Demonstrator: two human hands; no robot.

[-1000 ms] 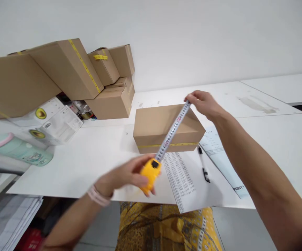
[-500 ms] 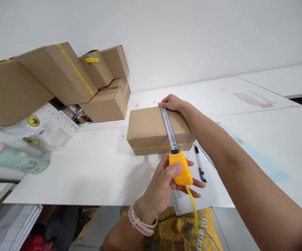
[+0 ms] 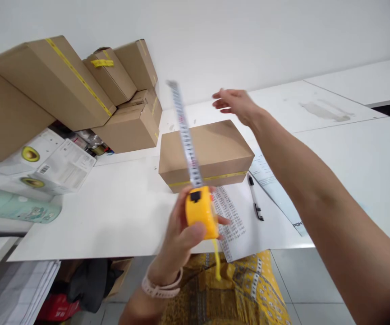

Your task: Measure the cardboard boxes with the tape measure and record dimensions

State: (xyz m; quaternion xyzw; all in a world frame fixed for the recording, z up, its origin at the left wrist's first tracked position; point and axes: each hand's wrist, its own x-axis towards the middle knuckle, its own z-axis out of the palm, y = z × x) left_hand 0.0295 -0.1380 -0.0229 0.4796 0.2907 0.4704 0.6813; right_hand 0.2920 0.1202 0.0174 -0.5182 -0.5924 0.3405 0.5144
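Note:
A yellow tape measure is gripped in my left hand, its strap dangling below. The pulled-out blade, blurred by motion, points up and leftward above a brown cardboard box with yellow tape along its side. My right hand is in the air beyond the box's far right edge, fingers loosely apart and holding nothing. Beneath the box's near side lies a sheet with rows of writing. A black and clear pen rests on the paper.
Stacked cardboard boxes lean at the back left by the wall. White cartons with avocado pictures and a mint green tumbler are at the left. A bluish document lies right of the pen on the white table.
My right hand has let go of the blade's end and lifted off the box. The tape measure in my left hand has moved left, its blade swinging up and leftward.

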